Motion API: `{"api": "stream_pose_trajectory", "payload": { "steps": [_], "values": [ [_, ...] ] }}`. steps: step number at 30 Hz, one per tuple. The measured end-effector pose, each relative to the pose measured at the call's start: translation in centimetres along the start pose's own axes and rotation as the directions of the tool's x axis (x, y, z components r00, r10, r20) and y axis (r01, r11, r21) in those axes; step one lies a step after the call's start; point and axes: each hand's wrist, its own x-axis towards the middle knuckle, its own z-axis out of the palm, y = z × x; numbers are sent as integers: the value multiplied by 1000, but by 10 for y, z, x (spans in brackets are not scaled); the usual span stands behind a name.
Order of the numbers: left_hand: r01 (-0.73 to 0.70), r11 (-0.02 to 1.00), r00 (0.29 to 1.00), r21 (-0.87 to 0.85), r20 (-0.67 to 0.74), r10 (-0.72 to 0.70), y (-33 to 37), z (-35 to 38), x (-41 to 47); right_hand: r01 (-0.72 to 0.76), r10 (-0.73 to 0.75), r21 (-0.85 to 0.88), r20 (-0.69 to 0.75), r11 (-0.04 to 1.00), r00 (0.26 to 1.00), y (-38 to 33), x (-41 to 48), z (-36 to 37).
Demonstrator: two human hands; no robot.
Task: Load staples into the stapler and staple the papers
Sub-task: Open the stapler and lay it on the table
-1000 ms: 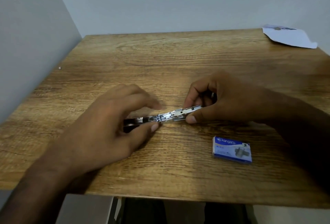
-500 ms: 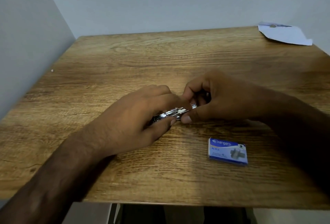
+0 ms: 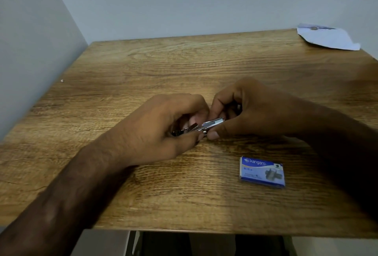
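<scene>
Head view: small metal stapler [image 3: 206,128] sits mid-table, just above the wood, held between both hands; left hand [image 3: 161,133] curls its fingers round the dark rear end, right hand [image 3: 249,112] pinches the shiny front end with thumb underneath. Blue staple box [image 3: 262,172] lies flat on the wooden table [image 3: 184,67] near the right forearm, closed side up. White papers [image 3: 327,38] lie well apart at the far right corner.

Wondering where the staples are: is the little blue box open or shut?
Shut, it seems: the blue box lies flat on the table, printed face up, with no flap lifted and nothing spilling out.
</scene>
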Motion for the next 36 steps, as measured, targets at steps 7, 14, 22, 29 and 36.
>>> {"api": "stream_pose_trajectory", "payload": {
  "steps": [7, 14, 22, 29, 36],
  "values": [
    [0, 1000, 994, -26, -106, -3, 0, 2, -5, -5, 5, -7, -4, 1000, 1000, -1, 0, 1],
    [133, 988, 985, -82, -104, -141, 2, 5, -10, -26, 25, -29, -42, 999, 999, -1, 1, 1],
    [355, 932, 926, -76, 163, -339, 1, -10, 3, 42, -48, -38, -173, 998, 984, -4, 0, -3],
    [409, 893, 886, -189, 316, -338, 2, -15, 9, 144, -152, -52, -208, 988, 966, -3, 0, -3],
    [436, 791, 896, -429, 287, -338, -5, -5, 2, 202, -215, -74, -382, 977, 899, -8, 1, 5]
  ]
}}
